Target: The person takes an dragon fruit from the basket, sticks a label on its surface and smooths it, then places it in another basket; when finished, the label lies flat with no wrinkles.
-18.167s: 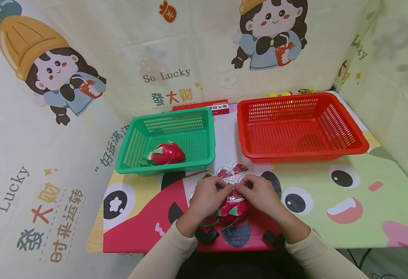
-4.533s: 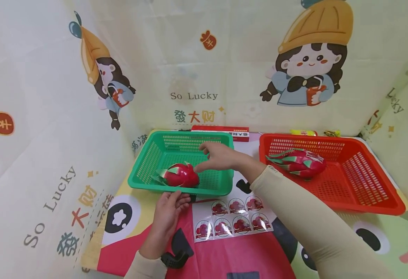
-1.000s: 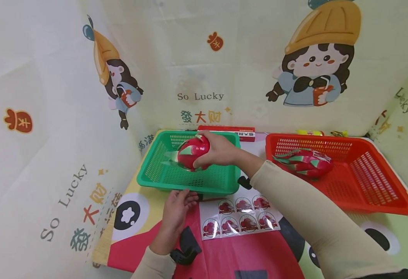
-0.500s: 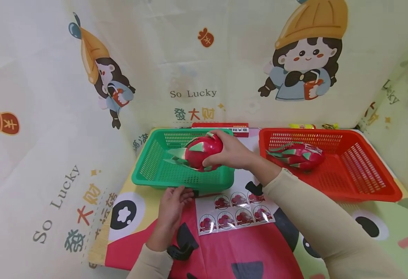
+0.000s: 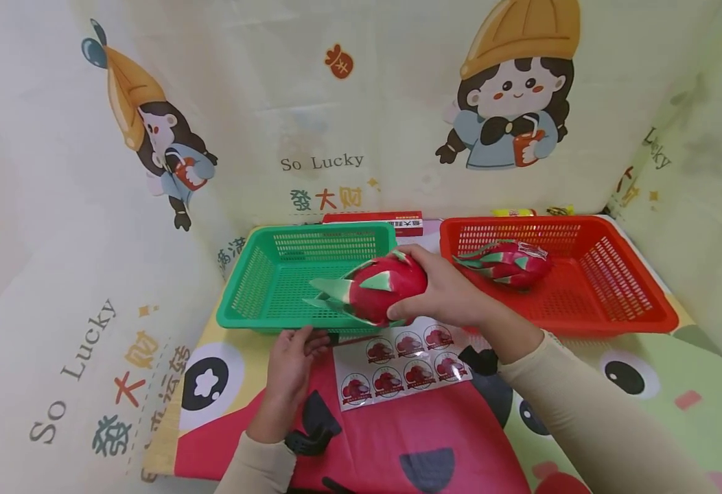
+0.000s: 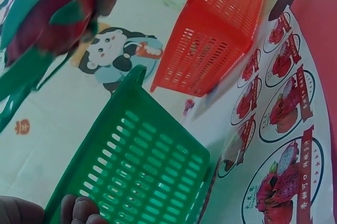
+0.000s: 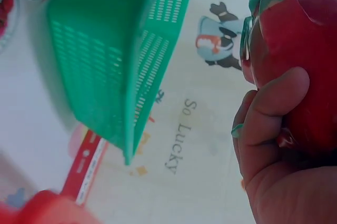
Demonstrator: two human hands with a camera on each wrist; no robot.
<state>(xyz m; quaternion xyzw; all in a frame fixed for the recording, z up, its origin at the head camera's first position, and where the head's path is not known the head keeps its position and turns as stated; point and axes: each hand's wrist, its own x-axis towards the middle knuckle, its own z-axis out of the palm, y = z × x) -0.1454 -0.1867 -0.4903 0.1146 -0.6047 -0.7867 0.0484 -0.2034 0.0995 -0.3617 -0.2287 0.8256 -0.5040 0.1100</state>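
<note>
Head, two dragon fruits (image 5: 398,278), right wrist, one (image 7: 310,34)

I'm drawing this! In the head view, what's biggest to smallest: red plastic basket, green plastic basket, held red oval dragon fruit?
1. Red basket
2. Green basket
3. Dragon fruit, though nearness may enlarge it

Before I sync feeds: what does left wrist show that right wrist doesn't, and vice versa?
Left wrist only: the left hand's fingers at the green basket, and a recognizable red basket; right wrist has just a blurred red shape, lower left.
Right wrist only: the "So Lucky" lettering.
Both: the green basket, the dragon fruit gripped by the right hand, sticker sheet (partly, in right wrist), and printed backdrop.
</note>
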